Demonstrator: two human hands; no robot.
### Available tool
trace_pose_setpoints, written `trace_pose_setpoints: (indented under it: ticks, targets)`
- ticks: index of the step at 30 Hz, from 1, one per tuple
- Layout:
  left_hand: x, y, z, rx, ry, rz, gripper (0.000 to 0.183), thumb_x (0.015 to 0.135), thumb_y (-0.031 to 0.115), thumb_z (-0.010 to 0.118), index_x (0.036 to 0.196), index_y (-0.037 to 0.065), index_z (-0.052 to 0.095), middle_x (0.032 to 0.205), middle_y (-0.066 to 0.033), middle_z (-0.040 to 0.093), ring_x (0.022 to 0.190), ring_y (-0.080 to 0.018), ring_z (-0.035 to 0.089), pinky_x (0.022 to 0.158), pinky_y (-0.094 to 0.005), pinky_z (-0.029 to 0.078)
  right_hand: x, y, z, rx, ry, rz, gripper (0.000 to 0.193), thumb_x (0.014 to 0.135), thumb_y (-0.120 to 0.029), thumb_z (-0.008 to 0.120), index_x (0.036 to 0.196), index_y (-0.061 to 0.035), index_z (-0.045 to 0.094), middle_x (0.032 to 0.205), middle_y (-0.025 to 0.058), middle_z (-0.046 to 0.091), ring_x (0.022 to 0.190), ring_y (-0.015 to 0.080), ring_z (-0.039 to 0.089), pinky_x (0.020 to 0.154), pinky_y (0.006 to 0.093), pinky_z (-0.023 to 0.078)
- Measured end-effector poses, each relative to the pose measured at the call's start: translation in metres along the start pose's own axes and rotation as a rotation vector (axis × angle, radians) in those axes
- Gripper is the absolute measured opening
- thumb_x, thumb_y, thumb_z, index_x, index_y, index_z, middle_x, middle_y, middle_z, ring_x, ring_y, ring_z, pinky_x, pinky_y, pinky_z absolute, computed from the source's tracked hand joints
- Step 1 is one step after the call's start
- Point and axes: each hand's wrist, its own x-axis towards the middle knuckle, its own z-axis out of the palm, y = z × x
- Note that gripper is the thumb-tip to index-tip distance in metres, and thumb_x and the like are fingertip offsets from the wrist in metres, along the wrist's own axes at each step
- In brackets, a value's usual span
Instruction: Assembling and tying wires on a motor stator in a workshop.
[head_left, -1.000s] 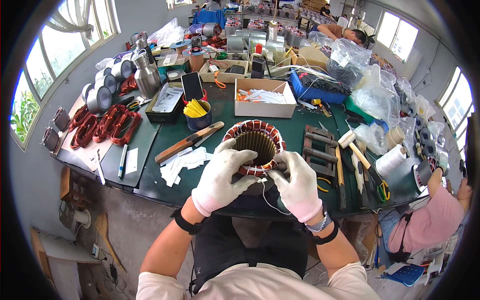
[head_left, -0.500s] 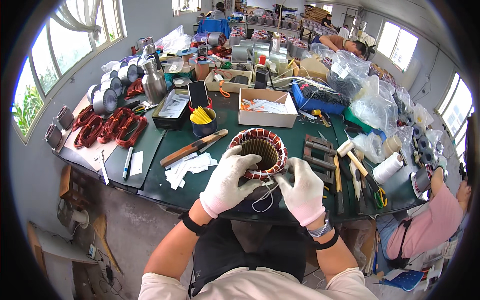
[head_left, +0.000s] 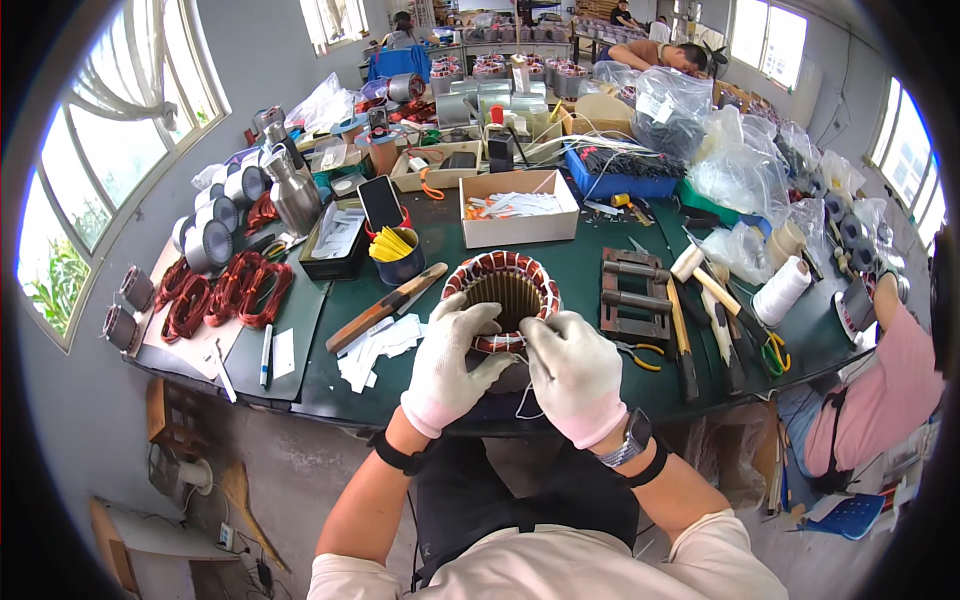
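A motor stator (head_left: 502, 262) with red-brown windings laced in white cord stands upright at the table's near edge. Around its near left rim curls my gloved left hand (head_left: 452, 358), thumb low and fingers at the opening. My gloved right hand (head_left: 575, 375) is closed in a pinch at the near right rim. A thin white cord (head_left: 522, 403) hangs below the pinched fingers, which hide its upper end.
Left of the stator lie a wooden stick (head_left: 385, 308) and white paper slips (head_left: 377, 352). To its right are a metal fixture (head_left: 635, 293), mallet (head_left: 690, 265), pliers (head_left: 640, 356) and thread spool (head_left: 782, 292). Behind stands an open carton (head_left: 519, 230). A pink-shirted person (head_left: 875, 395) is at far right.
My right hand has moved left and closed at the stator's near rim, where its fingers were more spread. The whole view has shifted slightly; my left hand keeps its hold.
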Motion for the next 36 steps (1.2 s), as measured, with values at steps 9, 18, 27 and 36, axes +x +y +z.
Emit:
trace_pose_setpoints:
  ticks: [9,18,27,36]
  targets:
    - [-0.011,-0.003,0.015,-0.174,0.128,-0.152,0.087,0.075,-0.001,0.087,0.147,0.006,0.040,0.134,-0.0119,0.058,0.107,-0.0214,0.068,0.094,-0.0379,0.054,0.014,-0.008,0.013,0.082,-0.088,-0.311,0.014,0.082,-0.010,0.069,0.094,-0.0088,0.061,0.087,0.0055,0.057,0.074,0.0241,0.068,0.059,0.0366,0.056]
    - [-0.011,-0.006,0.012,0.000,0.203,-0.088,0.091,0.070,0.016,0.098,0.145,0.004,0.048,0.141,-0.0177,0.055,0.129,-0.0343,0.057,0.108,-0.0444,0.048,-0.037,-0.023,-0.015,0.520,-0.175,0.253,0.014,0.103,-0.014,0.064,0.107,-0.0015,0.059,0.078,0.0127,0.072,0.063,0.0355,0.071,0.056,0.0450,0.056]
    - [0.000,0.004,-0.003,-0.050,0.014,-0.150,0.073,0.070,0.009,0.096,0.134,0.002,0.061,0.114,-0.0134,0.071,0.124,-0.0350,0.062,0.107,-0.0442,0.050,-0.117,0.006,-0.020,0.533,-0.309,0.486,0.018,0.100,-0.010,0.062,0.116,-0.0034,0.064,0.093,0.0228,0.072,0.086,0.0411,0.074,0.073,0.0483,0.058]
    - [-0.003,0.009,0.000,-0.040,0.055,-0.174,0.067,0.070,0.008,0.095,0.130,0.001,0.064,0.107,-0.0134,0.072,0.112,-0.0339,0.068,0.112,-0.0481,0.048,-0.059,0.014,-0.026,0.830,-0.172,0.632,0.021,0.096,-0.002,0.070,0.117,-0.0008,0.069,0.082,0.0068,0.069,0.065,0.0136,0.064,0.064,0.0292,0.052]
